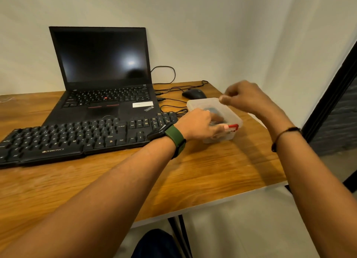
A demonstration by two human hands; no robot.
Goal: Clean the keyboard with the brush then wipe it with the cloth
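left hand (201,125): resting on the clear plastic box (234,116), thumb by its red clip (233,127), fingers curled over the near edge
right hand (244,97): above the box's far rim, fingers curled, blurry, can't tell if it's got anything
keyboard (77,140): black, just left of the left wrist
desk (212,171): wood-grain top, white edge
room: plain white walls, corner right of the hands
laptop (102,72): behind the keyboard, screen dark
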